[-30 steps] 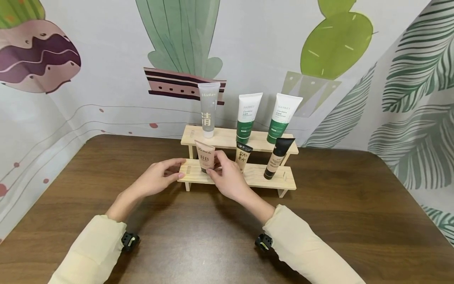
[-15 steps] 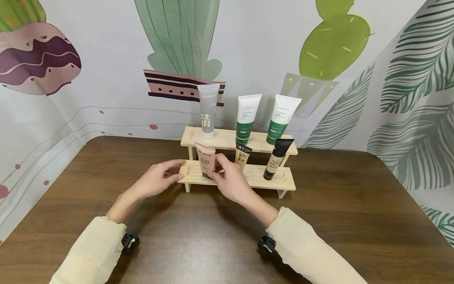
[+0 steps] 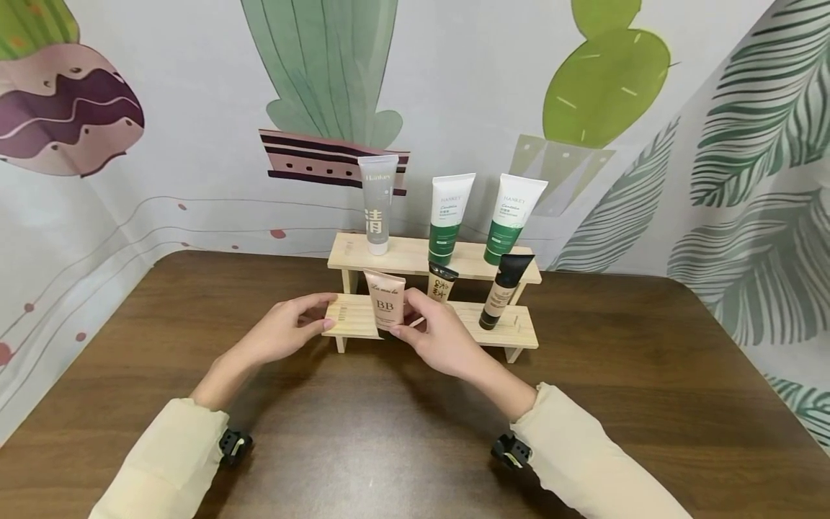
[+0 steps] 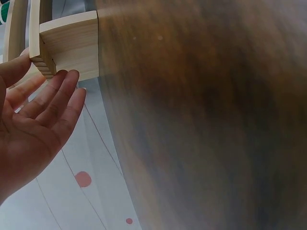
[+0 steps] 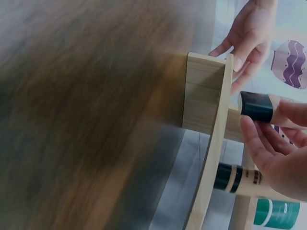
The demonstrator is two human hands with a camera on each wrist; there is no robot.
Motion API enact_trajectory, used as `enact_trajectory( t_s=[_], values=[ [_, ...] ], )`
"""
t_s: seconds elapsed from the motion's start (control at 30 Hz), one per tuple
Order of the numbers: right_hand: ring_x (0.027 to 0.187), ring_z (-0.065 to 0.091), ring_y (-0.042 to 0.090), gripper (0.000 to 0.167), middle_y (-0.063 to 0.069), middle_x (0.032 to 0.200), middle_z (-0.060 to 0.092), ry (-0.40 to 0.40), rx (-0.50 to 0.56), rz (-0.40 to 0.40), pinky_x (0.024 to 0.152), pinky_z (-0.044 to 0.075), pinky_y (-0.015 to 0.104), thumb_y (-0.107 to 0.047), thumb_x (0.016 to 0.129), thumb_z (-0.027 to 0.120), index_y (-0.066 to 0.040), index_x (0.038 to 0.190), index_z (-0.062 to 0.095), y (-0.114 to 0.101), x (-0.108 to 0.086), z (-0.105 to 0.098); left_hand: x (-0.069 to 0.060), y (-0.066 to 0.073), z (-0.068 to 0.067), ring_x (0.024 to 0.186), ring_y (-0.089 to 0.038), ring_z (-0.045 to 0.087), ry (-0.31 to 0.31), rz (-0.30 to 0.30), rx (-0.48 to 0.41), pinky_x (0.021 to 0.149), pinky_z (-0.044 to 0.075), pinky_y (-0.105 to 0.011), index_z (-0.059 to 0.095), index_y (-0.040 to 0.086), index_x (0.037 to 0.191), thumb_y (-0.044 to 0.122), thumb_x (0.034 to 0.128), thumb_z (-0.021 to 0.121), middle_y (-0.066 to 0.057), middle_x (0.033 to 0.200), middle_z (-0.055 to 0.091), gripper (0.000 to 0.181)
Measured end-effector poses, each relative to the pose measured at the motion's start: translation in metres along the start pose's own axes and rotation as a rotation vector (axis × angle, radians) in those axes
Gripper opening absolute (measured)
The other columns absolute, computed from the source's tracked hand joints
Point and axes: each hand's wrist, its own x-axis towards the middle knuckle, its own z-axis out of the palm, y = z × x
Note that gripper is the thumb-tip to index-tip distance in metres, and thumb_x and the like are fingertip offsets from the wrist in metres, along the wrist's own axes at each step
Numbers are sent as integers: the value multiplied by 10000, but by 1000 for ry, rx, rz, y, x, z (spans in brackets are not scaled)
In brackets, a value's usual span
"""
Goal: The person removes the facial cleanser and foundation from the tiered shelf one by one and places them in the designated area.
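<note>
My right hand (image 3: pixel 444 335) pinches a small pink BB cream tube (image 3: pixel 387 299) between thumb and fingers at its right side. In the right wrist view the tube's dark cap (image 5: pixel 256 106) points down and stands apart from the shelf edge. My left hand (image 3: pixel 285 328) holds the left end of the lower shelf of a two-tier wooden display stand (image 3: pixel 353 318), thumb at the front corner; the left wrist view shows its other fingers (image 4: pixel 53 103) loosely extended. Behind my right hand, a beige tube with a black end (image 3: pixel 441 282) is partly hidden.
A beige-and-black tube (image 3: pixel 499 292) leans at the lower shelf's right. On the upper shelf stand a grey tube (image 3: pixel 377 205) and two white-and-green tubes, one in the middle (image 3: pixel 450 220) and one at right (image 3: pixel 514 218). A patterned cloth hangs behind the brown table (image 3: pixel 363 447).
My right hand has lifted the BB cream tube off the lower shelf and brought it forward and slightly right. The left hand has stayed at the shelf's end.
</note>
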Motion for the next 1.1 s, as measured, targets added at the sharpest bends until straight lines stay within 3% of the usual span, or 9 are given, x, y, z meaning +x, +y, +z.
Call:
enact_trajectory(
  t_s=[0.5,1.1],
  values=[
    [867,598,154,256,53,936,638,-93,62,8,747,503,343,-2,823,645,-43,1066,574,6,-22,-32,-1,-2,1,939,-281,594,7,7,4,793,500,-395,502,-60,1245,56,875,599,-195,1045,615,400],
    [832,605,191,292,138,961,646,-129,88,67,660,520,314,49,811,638,24,1091,558,36,-54,-78,-1,-1,0,937,-275,592,8,13,14,791,499,-395,508,-56,1241,58,874,602,-185,1042,617,396]
  ],
)
